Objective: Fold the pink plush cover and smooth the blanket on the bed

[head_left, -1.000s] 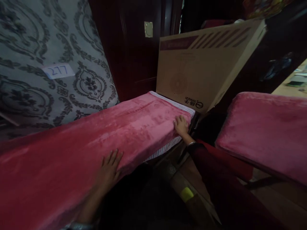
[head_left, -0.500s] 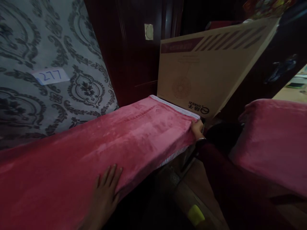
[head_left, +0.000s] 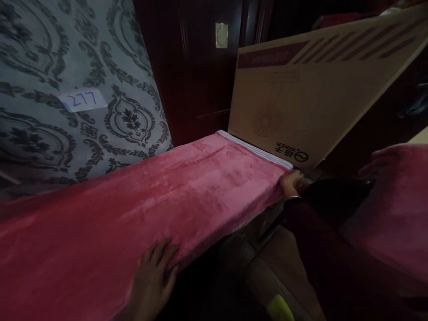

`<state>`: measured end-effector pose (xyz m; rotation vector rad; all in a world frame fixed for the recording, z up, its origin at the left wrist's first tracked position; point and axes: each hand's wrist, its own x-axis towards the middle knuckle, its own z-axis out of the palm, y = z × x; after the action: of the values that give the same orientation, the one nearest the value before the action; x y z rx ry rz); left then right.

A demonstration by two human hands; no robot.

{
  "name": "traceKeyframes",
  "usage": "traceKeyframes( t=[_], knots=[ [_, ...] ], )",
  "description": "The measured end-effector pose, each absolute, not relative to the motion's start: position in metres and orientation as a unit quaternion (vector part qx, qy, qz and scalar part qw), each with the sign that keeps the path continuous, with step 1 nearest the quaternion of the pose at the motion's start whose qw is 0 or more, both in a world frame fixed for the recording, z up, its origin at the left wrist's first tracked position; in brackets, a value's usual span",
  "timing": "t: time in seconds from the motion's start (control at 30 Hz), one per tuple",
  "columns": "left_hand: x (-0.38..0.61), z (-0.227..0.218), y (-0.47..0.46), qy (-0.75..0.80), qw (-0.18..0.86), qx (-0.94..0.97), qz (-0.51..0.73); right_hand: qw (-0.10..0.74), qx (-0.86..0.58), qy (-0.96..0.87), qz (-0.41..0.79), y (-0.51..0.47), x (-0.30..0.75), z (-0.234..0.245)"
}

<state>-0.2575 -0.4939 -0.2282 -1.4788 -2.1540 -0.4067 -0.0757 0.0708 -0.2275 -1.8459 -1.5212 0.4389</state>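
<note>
A long pink plush cloth (head_left: 140, 209) covers a bench-like seat that runs from the lower left to the middle. My left hand (head_left: 155, 278) lies flat on the cloth's near edge, fingers stretched out. My right hand (head_left: 291, 183), at the end of a dark red sleeve, is curled over the cloth's far right corner, where a white striped hem (head_left: 257, 149) shows.
A large cardboard box (head_left: 310, 98) leans right behind the far end. A patterned grey mattress with a "277" label (head_left: 82, 99) stands at the left. Dark wooden doors (head_left: 200, 80) fill the back. Another pink-covered seat (head_left: 397, 209) sits at the right. A yellow-green object (head_left: 279, 307) lies low.
My right hand has slid from the cloth's top to its far corner and closed on it. My left hand has shifted a little nearer along the near edge. The view has moved closer.
</note>
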Motion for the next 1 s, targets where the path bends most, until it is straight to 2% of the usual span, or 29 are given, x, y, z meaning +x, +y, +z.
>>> traceKeyframes(
  t=[0.13,0.27,0.33,0.4,0.63,0.77,0.87,1.0],
  knots=[
    [-0.256,-0.223,-0.492,-0.786,0.234,-0.542,-0.184,0.342,-0.600,-0.713,0.121,0.046,-0.103,-0.219],
    [-0.252,-0.222,-0.493,-0.788,0.213,-0.538,-0.209,0.181,-0.425,-0.886,0.045,0.012,-0.127,-0.222],
    [-0.249,-0.221,-0.493,-0.787,0.211,-0.537,-0.221,0.116,-0.427,-0.896,0.032,0.002,-0.130,-0.224],
    [-0.244,-0.220,-0.493,-0.786,0.208,-0.532,-0.236,0.085,-0.447,-0.890,0.031,-0.002,-0.129,-0.225],
    [-0.256,-0.208,-0.518,-0.818,0.102,-0.485,-0.292,0.109,-0.450,-0.886,0.026,-0.004,-0.119,-0.224],
    [-0.290,-0.197,-0.567,-0.928,0.117,-0.308,-0.176,0.088,-0.456,-0.884,0.053,-0.005,-0.115,-0.220],
    [-0.300,-0.191,-0.603,-0.982,0.068,-0.160,-0.069,0.091,-0.458,-0.883,0.044,-0.023,-0.129,-0.214],
    [-0.289,-0.186,-0.621,-0.993,0.013,-0.121,-0.002,0.107,-0.290,-0.951,0.007,-0.081,-0.167,-0.216]
  ],
)
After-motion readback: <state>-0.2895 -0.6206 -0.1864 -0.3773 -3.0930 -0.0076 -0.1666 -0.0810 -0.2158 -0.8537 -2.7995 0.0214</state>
